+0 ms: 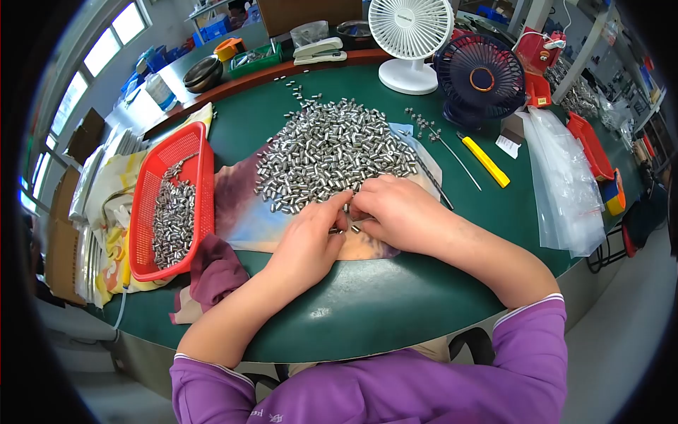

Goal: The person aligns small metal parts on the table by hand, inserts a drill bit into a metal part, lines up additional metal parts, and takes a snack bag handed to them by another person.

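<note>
A large heap of small shiny metal cylinders [328,148] lies on a tie-dyed cloth [236,194]. At the near edge of the heap, my left hand [308,233] is closed with its fingers bent and pressed together. My right hand [395,212] almost touches it at the fingertips, its fingers curled in a pinch. What either hand grips is largely hidden by the fingers. A few loose cylinders show between and just below the hands. To the left, a red plastic basket [207,205] holds many more cylinders.
A maroon cloth [217,272] lies beside the basket. Right of the heap are a thin metal rod [460,164], a yellow cutter knife [486,162] and clear plastic bags [565,184]. A white fan [409,74] and a dark fan [480,79] stand behind on the green table [332,318].
</note>
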Demonstrator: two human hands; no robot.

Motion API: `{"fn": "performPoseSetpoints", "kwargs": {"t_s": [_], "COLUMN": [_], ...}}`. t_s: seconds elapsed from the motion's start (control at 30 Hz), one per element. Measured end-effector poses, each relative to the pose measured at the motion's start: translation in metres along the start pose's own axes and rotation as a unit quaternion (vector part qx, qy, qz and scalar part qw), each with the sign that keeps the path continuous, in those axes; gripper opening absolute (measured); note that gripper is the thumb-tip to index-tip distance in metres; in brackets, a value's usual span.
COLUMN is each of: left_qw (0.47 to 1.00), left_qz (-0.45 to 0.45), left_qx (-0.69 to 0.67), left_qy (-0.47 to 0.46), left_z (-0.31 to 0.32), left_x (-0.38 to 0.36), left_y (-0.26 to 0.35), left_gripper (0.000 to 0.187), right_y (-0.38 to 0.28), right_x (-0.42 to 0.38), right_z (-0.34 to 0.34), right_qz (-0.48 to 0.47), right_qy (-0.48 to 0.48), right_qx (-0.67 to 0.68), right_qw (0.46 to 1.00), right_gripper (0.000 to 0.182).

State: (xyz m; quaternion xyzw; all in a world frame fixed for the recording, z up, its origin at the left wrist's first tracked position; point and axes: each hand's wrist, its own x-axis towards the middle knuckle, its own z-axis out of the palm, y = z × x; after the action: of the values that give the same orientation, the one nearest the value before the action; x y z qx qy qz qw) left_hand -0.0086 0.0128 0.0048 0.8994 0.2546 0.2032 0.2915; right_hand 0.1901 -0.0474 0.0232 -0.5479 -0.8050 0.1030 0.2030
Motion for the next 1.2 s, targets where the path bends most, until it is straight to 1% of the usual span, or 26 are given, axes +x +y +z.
{"fn": "performPoseSetpoints", "kwargs": {"t_s": [0.07, 0.13, 0.17, 0.23, 0.37, 0.57, 0.63, 0.77, 0.83, 0.87, 0.93, 0.97, 1.07, 1.2], "left_qw": [0.999, 0.999, 0.999, 0.999, 0.999, 1.0, 1.0, 1.0, 0.998, 0.998, 0.998, 0.998, 0.999, 0.999], "left_qz": [-0.01, 0.016, 0.013, 0.031, 0.031, 0.004, 0.001, -0.008, 0.017, 0.016, -0.03, -0.03, -0.042, -0.037], "left_qx": [-0.026, 0.002, -0.002, 0.027, 0.036, 0.028, 0.021, 0.001, 0.06, 0.06, 0.057, 0.058, 0.019, -0.029], "left_qy": [-0.021, 0.035, 0.034, 0.024, 0.008, -0.003, -0.003, -0.012, 0.021, 0.021, -0.008, -0.008, -0.01, -0.012], "left_z": [-0.001, -0.001, -0.001, -0.002, -0.002, -0.003, -0.004, -0.007, -0.009, -0.01, -0.012, -0.012, -0.009, -0.005], "left_x": [-0.003, -0.003, -0.003, -0.004, -0.004, -0.004, -0.004, -0.006, -0.008, -0.008, -0.009, -0.009, -0.009, -0.007], "left_y": [0.002, 0.003, 0.003, 0.002, 0.002, 0.004, 0.008, 0.011, 0.01, 0.01, 0.009, 0.008, 0.006, 0.004], "left_gripper": [0.064, 0.065, 0.065, 0.067, 0.066, 0.065, 0.059, 0.06, 0.067, 0.067, 0.066, 0.066, 0.065, 0.067], "right_y": [0.001, 0.003, 0.002, 0.0, -0.001, 0.003, 0.001, -0.002, -0.002, -0.002, -0.002, -0.001, 0.0, 0.002], "right_x": [-0.003, -0.006, -0.007, -0.008, -0.008, -0.007, -0.008, -0.01, -0.011, -0.011, -0.011, -0.01, -0.01, -0.006], "right_z": [0.004, 0.008, 0.009, 0.009, 0.012, 0.015, 0.014, 0.012, 0.009, 0.008, 0.007, 0.008, 0.01, 0.019], "right_qz": [0.008, -0.022, -0.02, -0.052, -0.052, -0.032, -0.02, -0.014, -0.015, -0.015, -0.022, -0.022, -0.033, -0.051], "right_qy": [-0.017, 0.034, 0.03, 0.045, 0.041, 0.033, 0.022, 0.015, 0.023, 0.022, 0.025, 0.024, 0.036, 0.064], "right_qx": [0.015, 0.016, 0.018, 0.015, 0.026, 0.036, 0.056, 0.069, 0.037, 0.036, 0.024, 0.024, 0.04, 0.099], "right_qw": [1.0, 0.999, 0.999, 0.998, 0.997, 0.998, 0.998, 0.997, 0.999, 0.999, 0.999, 0.999, 0.998, 0.992], "right_gripper": [0.021, 0.02, 0.02, 0.018, 0.018, 0.018, 0.018, 0.017, 0.015, 0.015, 0.014, 0.014, 0.013, 0.017]}}
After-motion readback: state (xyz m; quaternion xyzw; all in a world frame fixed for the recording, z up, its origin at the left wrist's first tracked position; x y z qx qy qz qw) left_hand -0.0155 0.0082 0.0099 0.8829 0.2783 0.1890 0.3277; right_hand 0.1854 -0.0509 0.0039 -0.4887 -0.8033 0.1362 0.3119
